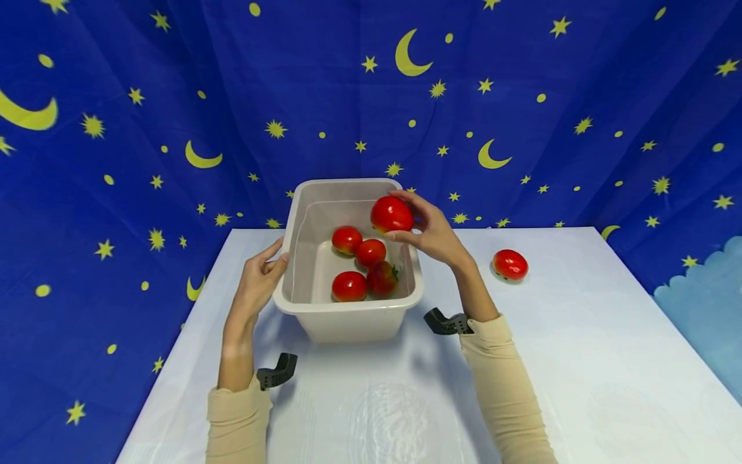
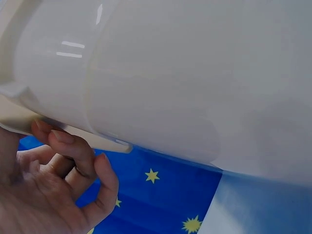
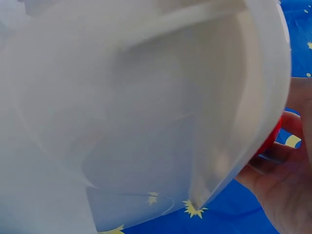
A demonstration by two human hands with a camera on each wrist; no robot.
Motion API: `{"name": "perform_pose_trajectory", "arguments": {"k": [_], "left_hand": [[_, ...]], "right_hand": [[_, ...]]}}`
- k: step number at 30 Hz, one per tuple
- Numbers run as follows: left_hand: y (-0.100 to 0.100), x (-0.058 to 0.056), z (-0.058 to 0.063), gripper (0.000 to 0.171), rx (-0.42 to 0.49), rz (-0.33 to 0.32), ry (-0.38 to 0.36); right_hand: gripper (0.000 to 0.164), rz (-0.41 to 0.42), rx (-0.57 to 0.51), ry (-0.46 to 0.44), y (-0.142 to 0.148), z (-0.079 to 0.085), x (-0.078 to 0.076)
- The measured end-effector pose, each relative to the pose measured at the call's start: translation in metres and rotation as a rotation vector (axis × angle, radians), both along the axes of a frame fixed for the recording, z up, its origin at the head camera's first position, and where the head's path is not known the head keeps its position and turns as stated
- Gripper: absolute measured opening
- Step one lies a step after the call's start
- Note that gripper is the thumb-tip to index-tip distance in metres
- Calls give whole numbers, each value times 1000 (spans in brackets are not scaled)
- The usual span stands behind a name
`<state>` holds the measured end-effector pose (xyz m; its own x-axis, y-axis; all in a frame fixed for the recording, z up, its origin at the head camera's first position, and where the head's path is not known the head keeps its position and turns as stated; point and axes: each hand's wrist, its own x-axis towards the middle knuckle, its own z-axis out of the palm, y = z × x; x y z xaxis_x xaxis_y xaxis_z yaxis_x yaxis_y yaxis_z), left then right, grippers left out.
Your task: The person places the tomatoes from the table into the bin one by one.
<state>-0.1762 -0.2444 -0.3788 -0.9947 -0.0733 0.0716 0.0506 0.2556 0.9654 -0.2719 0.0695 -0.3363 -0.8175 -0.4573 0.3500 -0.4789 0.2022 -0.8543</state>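
Observation:
A pale grey plastic bin [image 1: 350, 327] stands on the table, several red tomatoes [image 1: 350, 286] lying on its floor. One of these, a darker tomato [image 1: 380, 279], shows a green stem. At the bin's left side my left hand [image 1: 255, 283] holds the rim; in the left wrist view its curled fingers [image 2: 75, 146] reach the rim's edge. Over the right rim, my right hand [image 1: 436, 237] grips another tomato [image 1: 391, 214] between thumb and fingers. In the right wrist view the bin wall [image 3: 136, 122] hides most of that tomato.
One more tomato [image 1: 510, 265] lies on the white table [image 1: 591, 335], right of my right forearm. A blue cloth [image 1: 348, 96] with yellow moons and stars hangs behind and beside the table. Each wrist carries a black mount [image 1: 447, 322].

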Motion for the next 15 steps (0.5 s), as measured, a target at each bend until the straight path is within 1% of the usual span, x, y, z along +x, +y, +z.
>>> {"name": "perform_pose_trajectory", "arguments": {"k": [6,15], "left_hand": [[0,1,1,53,-16,3,1],[0,1,2,52,17,2,-4]], "right_hand": [[71,-3,21,-2,-3,-1,2],[73,-3,37,18,-4,-3,2]]}}
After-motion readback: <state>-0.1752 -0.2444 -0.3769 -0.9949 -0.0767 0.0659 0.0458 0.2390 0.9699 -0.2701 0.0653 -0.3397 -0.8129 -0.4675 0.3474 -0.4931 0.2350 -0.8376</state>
